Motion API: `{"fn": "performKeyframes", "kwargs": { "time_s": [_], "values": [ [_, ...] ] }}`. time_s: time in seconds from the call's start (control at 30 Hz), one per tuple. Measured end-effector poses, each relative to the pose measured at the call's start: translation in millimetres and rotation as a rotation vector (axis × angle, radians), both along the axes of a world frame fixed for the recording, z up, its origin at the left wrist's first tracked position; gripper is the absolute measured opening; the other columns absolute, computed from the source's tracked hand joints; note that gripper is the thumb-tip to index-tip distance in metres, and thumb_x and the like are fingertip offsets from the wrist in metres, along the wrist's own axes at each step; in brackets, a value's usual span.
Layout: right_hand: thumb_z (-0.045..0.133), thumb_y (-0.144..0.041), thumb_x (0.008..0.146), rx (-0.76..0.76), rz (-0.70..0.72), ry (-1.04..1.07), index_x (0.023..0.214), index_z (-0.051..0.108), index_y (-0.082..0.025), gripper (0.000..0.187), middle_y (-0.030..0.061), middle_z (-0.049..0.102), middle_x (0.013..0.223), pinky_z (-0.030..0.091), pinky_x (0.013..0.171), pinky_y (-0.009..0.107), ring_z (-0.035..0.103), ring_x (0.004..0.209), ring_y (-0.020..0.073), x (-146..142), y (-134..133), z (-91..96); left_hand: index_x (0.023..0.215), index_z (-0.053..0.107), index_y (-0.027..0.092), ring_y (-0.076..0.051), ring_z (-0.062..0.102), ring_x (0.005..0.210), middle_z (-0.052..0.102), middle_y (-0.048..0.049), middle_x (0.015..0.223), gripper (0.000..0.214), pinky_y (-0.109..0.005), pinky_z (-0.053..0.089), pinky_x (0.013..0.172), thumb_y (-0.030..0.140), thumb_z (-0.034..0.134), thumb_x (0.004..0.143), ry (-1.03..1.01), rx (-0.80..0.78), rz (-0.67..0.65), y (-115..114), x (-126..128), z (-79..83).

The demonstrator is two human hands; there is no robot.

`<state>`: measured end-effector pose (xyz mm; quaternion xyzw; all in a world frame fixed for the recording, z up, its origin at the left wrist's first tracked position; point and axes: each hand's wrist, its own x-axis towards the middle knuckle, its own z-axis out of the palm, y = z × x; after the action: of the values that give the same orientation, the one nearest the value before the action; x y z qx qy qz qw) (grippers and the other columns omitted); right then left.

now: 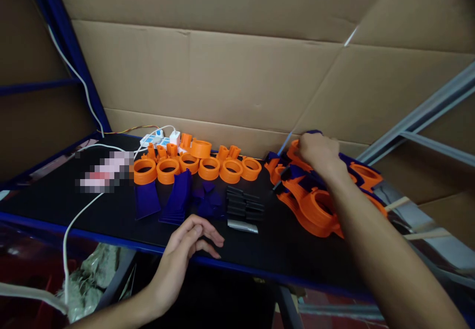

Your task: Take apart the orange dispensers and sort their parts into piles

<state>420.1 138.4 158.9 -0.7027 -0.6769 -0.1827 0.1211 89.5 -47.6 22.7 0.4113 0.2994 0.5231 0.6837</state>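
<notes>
My left hand [193,240] hovers palm inward over the table's front edge, fingers loosely bent and apart, holding nothing. At the back right, my right hand [319,150] is closed over an orange and dark blue tape dispenser [295,152] on a heap of similar ones; its fingertips are partly hidden. Nearer me in that heap lies another orange tape dispenser [315,212]. Between the hands are black strip-like pieces [243,204] and a silvery strip [242,226]. Left of these lie flat dark blue pieces [176,198] in a fanned stack and loose blue pieces [208,201].
Orange rings [209,168] stand in a row along the back of the black table [115,220], with smaller orange parts behind them. A white power strip [150,141] with cables sits at back left. Cardboard [222,76] walls the rear, and a metal frame [426,106] rises at right.
</notes>
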Motion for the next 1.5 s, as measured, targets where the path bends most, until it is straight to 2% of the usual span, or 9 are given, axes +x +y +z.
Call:
{"fn": "performKeyframes", "kwargs": {
  "time_s": [0.1,0.27,0.37,0.5,0.7,0.83,0.93,1.13,1.5],
  "values": [
    [0.059,-0.022,0.089,0.015,-0.041,-0.175,0.076,0.068,-0.006,0.023,0.0271,0.067,0.083,0.043,0.079,0.046,0.068,0.089,0.0327,-14.0,-11.4,4.9,0.093,0.068,0.017,-0.025,0.064,0.089,0.070,-0.0105,0.092,0.030,-0.040,0.053,0.080,0.034,0.044,0.101,-0.003,-0.001,-0.020,0.1,-0.7,1.1],
    [0.055,-0.024,0.094,0.102,0.154,-0.285,0.089,0.068,-0.012,0.018,0.0197,0.068,0.092,0.043,0.084,0.045,0.062,0.100,0.0328,-69.7,-59.1,19.8,0.106,0.070,0.017,-0.031,0.063,0.107,0.071,-0.0152,0.112,0.030,-0.046,0.054,0.086,0.033,0.045,0.100,-0.042,0.073,-0.034,0.9,-2.7,3.5],
    [0.058,-0.024,0.094,0.132,0.385,-0.318,0.090,0.067,-0.017,0.013,0.0121,0.069,0.091,0.044,0.088,0.044,0.059,0.100,0.0291,-109.7,-110.6,16.4,0.128,0.063,0.019,-0.038,0.053,0.128,0.062,-0.0175,0.135,0.037,-0.054,0.050,0.098,0.036,0.051,0.096,-0.137,0.130,-0.016,5.3,-6.2,4.0],
    [0.051,-0.010,0.094,0.198,0.949,-0.134,0.091,0.070,-0.018,0.021,0.0050,0.068,0.080,0.041,0.101,0.042,0.059,0.089,0.0205,-148.1,-182.2,-15.4,0.140,0.054,0.019,-0.039,0.046,0.137,0.054,-0.0171,0.146,0.053,-0.056,0.041,0.109,0.041,0.059,0.092,-0.281,0.109,0.034,8.0,-14.5,9.2],
    [0.054,-0.013,0.097,0.110,1.250,0.054,0.085,0.070,-0.020,0.021,-0.0028,0.065,0.068,0.039,0.112,0.037,0.060,0.078,0.0132,-161.7,-219.0,-45.8,0.137,0.052,0.022,-0.040,0.052,0.132,0.057,-0.0162,0.144,0.046,-0.060,0.041,0.108,0.044,0.051,0.096,-0.434,-0.070,0.063,-5.1,-16.4,18.9],
    [0.057,-0.033,0.099,-0.042,1.054,0.315,0.121,0.064,-0.018,0.028,0.0067,0.071,0.108,0.054,0.093,0.028,0.064,0.102,0.0151,-160.7,-206.4,-34.7,0.131,0.056,0.022,-0.038,0.053,0.132,0.061,-0.0148,0.140,0.040,-0.057,0.041,0.109,0.034,0.058,0.092,-0.401,-0.139,0.060,-9.8,-9.6,12.5],
    [0.055,-0.028,0.099,0.041,0.873,0.279,0.125,0.061,-0.014,0.030,0.0097,0.072,0.107,0.057,0.077,0.029,0.068,0.095,0.0187,-166.3,-195.3,-48.7,0.129,0.058,0.024,-0.036,0.052,0.133,0.062,-0.0128,0.138,0.042,-0.051,0.042,0.110,0.030,0.065,0.088,-0.324,-0.150,0.099,-11.0,-5.6,7.5],
    [0.045,-0.006,0.095,0.097,0.917,-0.071,0.123,0.060,-0.004,0.032,0.0136,0.071,0.099,0.054,0.060,0.033,0.068,0.082,0.0220,-167.2,-192.8,-80.9,0.125,0.061,0.022,-0.036,0.056,0.128,0.064,-0.0148,0.135,0.040,-0.049,0.048,0.104,0.031,0.068,0.087,-0.243,-0.156,0.124,-15.9,-5.0,7.8],
    [0.044,-0.011,0.097,-0.069,0.961,0.262,0.102,0.066,-0.010,0.022,0.0080,0.070,0.084,0.051,0.060,0.028,0.064,0.068,0.0164,-163.2,-179.4,-59.3,0.125,0.065,0.019,-0.042,0.056,0.126,0.061,-0.0176,0.140,0.045,-0.059,0.047,0.102,0.039,0.067,0.084,-0.310,-0.140,0.134,-17.5,-4.6,6.6]
  ]
}}
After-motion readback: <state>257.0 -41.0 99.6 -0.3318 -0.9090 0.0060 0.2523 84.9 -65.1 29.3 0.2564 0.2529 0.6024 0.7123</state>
